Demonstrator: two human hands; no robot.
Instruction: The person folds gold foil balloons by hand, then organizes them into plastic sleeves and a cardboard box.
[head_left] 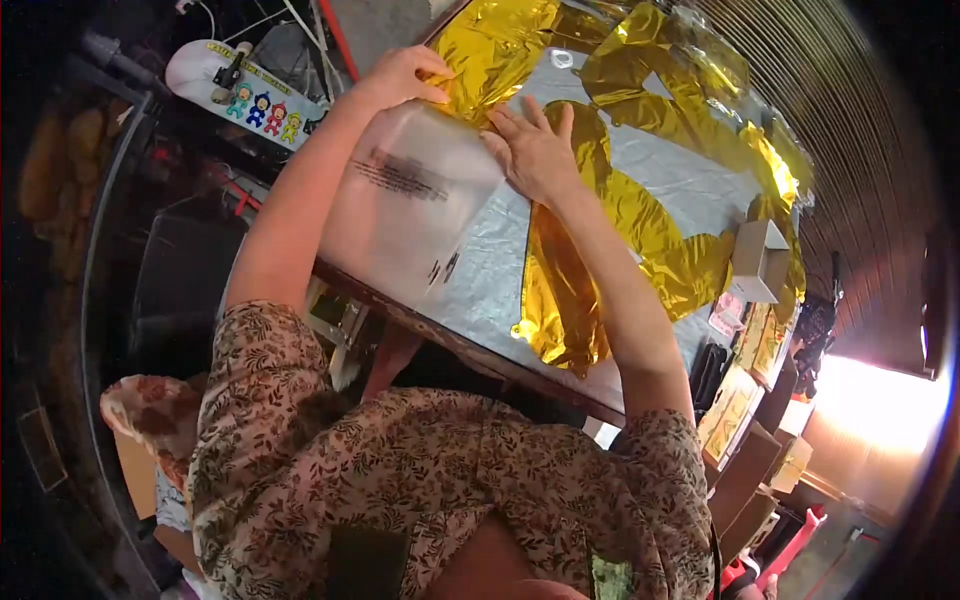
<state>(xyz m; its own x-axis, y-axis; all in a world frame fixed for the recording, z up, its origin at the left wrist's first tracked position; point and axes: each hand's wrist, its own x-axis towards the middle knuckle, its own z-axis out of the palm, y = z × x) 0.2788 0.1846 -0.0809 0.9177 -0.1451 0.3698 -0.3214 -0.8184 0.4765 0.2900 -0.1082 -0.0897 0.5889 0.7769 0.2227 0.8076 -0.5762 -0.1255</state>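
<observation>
A clear plastic bag (400, 215) with dark print lies flat on the silvery table covering. At its far edge, a flat gold foil balloon (490, 60) meets the bag; whether some foil is inside it I cannot tell. My left hand (400, 80) has its thumb and fingers curled on the balloon's left edge, just beyond the bag's corner. On the right, my right hand (540, 155) rests with fingers spread, fingertips touching the foil near the bag's far right corner. Another gold foil balloon (560, 290) runs beneath my right forearm.
More gold foil (665, 115) covers the table's far right part. A small white box (758, 260) stands at the right edge. A small white ring-shaped piece (562, 60) lies farther back. Left of the table is a white skateboard deck (235, 95); a corrugated wall (840, 130) rises at right.
</observation>
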